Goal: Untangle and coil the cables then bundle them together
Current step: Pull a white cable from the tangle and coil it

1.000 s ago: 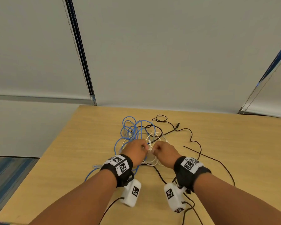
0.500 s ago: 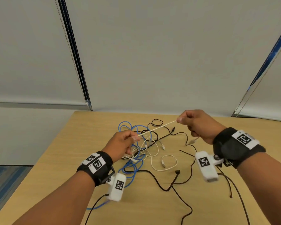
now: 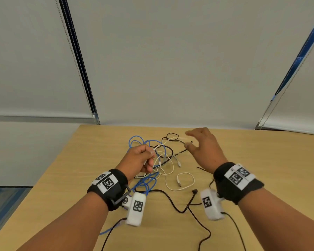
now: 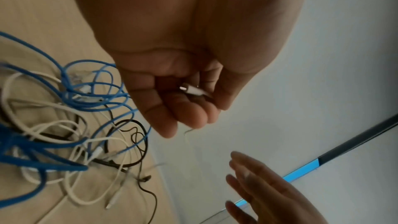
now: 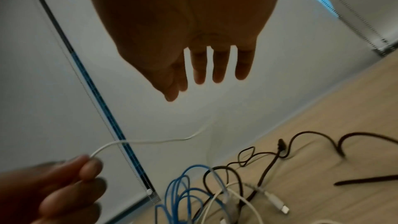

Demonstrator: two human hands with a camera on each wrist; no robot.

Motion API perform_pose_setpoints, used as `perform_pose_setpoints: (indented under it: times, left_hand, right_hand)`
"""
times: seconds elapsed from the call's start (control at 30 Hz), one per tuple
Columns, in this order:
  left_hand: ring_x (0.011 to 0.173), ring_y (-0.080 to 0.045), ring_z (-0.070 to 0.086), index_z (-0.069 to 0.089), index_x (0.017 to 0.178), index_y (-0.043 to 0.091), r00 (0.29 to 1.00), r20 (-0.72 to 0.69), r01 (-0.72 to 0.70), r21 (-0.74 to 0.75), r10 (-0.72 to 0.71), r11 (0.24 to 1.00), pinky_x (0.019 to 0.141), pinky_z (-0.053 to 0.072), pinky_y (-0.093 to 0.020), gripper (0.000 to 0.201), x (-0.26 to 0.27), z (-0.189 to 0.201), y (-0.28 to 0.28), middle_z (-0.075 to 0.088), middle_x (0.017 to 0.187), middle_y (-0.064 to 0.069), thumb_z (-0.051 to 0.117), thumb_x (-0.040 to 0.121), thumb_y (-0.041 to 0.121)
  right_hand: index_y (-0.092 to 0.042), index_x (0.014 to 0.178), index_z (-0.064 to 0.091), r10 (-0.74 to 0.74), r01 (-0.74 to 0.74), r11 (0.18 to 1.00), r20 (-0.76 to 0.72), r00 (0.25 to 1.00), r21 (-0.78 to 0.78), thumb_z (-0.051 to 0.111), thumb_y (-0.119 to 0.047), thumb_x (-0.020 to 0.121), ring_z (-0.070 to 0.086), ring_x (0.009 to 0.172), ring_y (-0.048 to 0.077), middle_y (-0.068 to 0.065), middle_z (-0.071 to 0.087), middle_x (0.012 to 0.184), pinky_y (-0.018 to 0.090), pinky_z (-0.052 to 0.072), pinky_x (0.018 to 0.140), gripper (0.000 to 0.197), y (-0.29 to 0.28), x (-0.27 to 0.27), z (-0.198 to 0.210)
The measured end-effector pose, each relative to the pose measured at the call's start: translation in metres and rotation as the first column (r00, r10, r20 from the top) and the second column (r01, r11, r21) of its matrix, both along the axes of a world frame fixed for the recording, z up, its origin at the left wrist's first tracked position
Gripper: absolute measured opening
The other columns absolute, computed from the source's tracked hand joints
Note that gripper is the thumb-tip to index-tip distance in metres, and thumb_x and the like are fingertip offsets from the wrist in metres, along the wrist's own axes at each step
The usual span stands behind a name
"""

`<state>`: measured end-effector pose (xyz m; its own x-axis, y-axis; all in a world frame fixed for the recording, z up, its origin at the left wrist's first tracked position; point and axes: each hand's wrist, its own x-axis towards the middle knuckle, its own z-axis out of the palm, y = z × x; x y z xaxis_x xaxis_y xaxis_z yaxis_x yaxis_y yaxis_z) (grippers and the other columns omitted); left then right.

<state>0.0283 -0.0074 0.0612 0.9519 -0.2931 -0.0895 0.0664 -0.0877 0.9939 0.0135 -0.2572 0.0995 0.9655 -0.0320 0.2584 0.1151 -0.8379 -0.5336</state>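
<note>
While left hand [image 3: 140,159] pinches white cable [image 5: 150,141], no writing legible

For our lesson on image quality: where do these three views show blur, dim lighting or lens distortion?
Head view: evenly lit, mostly sharp, the right hand slightly smeared, the blind cords bowed by the wide lens. Left wrist view: the left hand looms large, the blue cable streaks at the edge. Right wrist view: the right hand is dark against the bright wall.

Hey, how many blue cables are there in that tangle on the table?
1, as far as shows: the blue cable loops beyond and under the left hand, one end trailing toward the near table edge. The tangle may hide more.
</note>
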Motion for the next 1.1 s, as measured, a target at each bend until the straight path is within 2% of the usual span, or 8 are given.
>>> perform_pose_setpoints:
  times: [0.1,0.2,0.33,0.5,0.63,0.77,0.93,1.1]
  left_hand:
    - [0.053,-0.019,0.058,0.065,0.079,0.014,0.999,-0.005,0.037,-0.003,-0.037,0.999,0.064,0.054,-0.034,0.026,-0.001,0.008,-0.003,0.064,0.066,-0.005,0.052,0.101,0.014]
    - [0.059,-0.023,0.061,0.064,0.081,0.011,0.993,0.016,0.117,-0.119,-0.116,0.986,0.067,0.053,-0.034,0.026,-0.004,0.016,-0.006,0.065,0.069,-0.009,0.048,0.102,0.011]
    - [0.067,-0.027,0.065,0.062,0.085,0.01,0.995,-0.001,0.09,-0.452,-0.102,0.888,0.072,0.056,-0.035,0.021,-0.007,0.033,-0.011,0.067,0.077,-0.013,0.05,0.1,0.017]
    - [0.114,-0.032,0.069,0.057,0.088,0.014,0.992,-0.119,-0.11,-0.745,0.03,0.658,0.104,0.045,-0.048,0.026,-0.001,0.04,-0.006,0.073,0.115,-0.017,0.041,0.105,0.024]
    - [0.111,-0.023,0.071,0.065,0.093,0.007,0.954,0.115,-0.211,-0.397,0.277,0.893,0.102,0.049,-0.04,0.017,0.0,0.032,-0.013,0.077,0.111,-0.01,0.052,0.102,0.012]
    - [0.094,-0.007,0.073,0.078,0.09,0.021,0.945,0.308,-0.141,0.091,0.107,0.986,0.09,0.052,-0.03,0.018,-0.002,0.023,-0.013,0.079,0.093,0.009,0.062,0.097,0.016]
    - [0.097,-0.029,0.074,0.077,0.085,0.017,0.98,0.187,0.081,-0.086,-0.064,0.993,0.09,0.054,-0.031,0.027,-0.013,0.022,-0.024,0.076,0.083,-0.011,0.053,0.098,0.02]
    - [0.111,-0.037,0.069,0.071,0.078,0.014,0.996,0.062,0.085,-0.452,-0.064,0.888,0.093,0.053,-0.037,0.024,-0.011,0.037,-0.026,0.069,0.076,-0.011,0.056,0.097,0.018]
  right_hand:
    - [-0.027,0.143,0.054,0.12,-0.119,0.993,0.148,0.982,-0.018,0.063,-0.028,0.097,0.038,0.137,0.019,-0.003,0.045,0.15,0.034,0.032,0.114,0.047,0.018,-0.005,-0.003]
    - [-0.029,0.144,0.052,0.322,-0.322,0.947,-0.001,0.947,0.01,0.061,-0.032,0.099,0.043,0.138,0.015,-0.004,0.053,0.148,0.033,0.031,0.117,0.047,0.032,-0.009,-0.013]
    - [-0.019,0.098,0.06,0.379,-0.259,0.827,-0.155,0.912,0.499,0.056,-0.022,0.101,0.068,0.08,0.017,-0.003,0.07,0.077,0.045,0.053,0.086,0.007,0.04,-0.015,-0.025]
    - [-0.012,0.1,0.053,0.437,-0.104,0.55,-0.179,0.881,0.829,0.05,-0.018,0.105,0.05,0.051,0.016,0.004,0.062,0.071,0.041,0.054,0.067,0.008,0.045,-0.03,-0.039]
    - [-0.007,0.102,0.062,0.509,-0.146,0.627,-0.26,0.821,0.766,0.06,-0.011,0.1,0.058,0.054,0.016,0.005,0.066,0.077,0.028,0.052,0.055,0.005,0.054,-0.034,-0.03]
    - [-0.001,0.097,0.066,0.463,-0.194,0.657,-0.187,0.866,0.729,0.063,-0.009,0.097,0.06,0.056,0.014,0.005,0.065,0.074,0.027,0.053,0.057,0.009,0.047,-0.025,-0.003]
    - [-0.012,0.086,0.07,0.332,-0.201,0.703,-0.064,0.941,0.682,0.064,-0.008,0.095,0.059,0.056,0.011,0.0,0.065,0.073,0.029,0.052,0.058,0.012,0.037,0.001,0.019]
    - [-0.02,0.086,0.072,0.336,-0.089,0.536,-0.116,0.935,0.84,0.066,-0.011,0.096,0.056,0.053,0.012,0.005,0.067,0.075,0.031,0.053,0.054,0.015,0.03,0.009,0.001]
